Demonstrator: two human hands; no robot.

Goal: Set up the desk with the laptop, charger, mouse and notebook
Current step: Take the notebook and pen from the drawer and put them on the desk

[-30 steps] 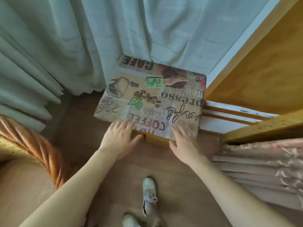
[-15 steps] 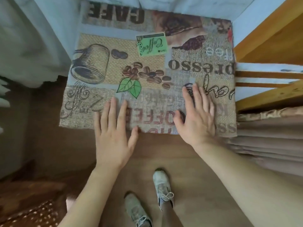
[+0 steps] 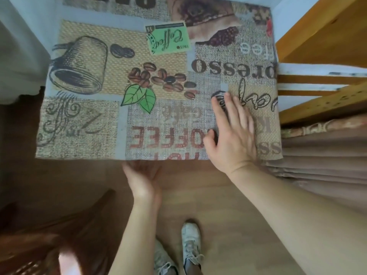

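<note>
A small desk is covered by a coffee-print cloth (image 3: 95, 80) with cups, beans and lettering. My right hand (image 3: 232, 133) lies flat on the cloth near its front right corner, fingers spread, holding nothing. My left hand (image 3: 142, 179) is just below the desk's front edge, palm turned up, with the fingertips hidden under the cloth's edge. No laptop, charger, mouse or notebook is in view.
A yellow wooden frame (image 3: 321, 44) stands against the desk's right side, with folded brownish fabric (image 3: 321, 161) below it. A dark wooden chair (image 3: 51, 235) is at the lower left. White curtain (image 3: 17, 46) hangs at left. My shoes (image 3: 190, 241) stand on the wood floor.
The view has moved closer to the desk. My left hand has slid off the cloth down to its front edge and turned palm up. My right hand stays flat on the cloth.
</note>
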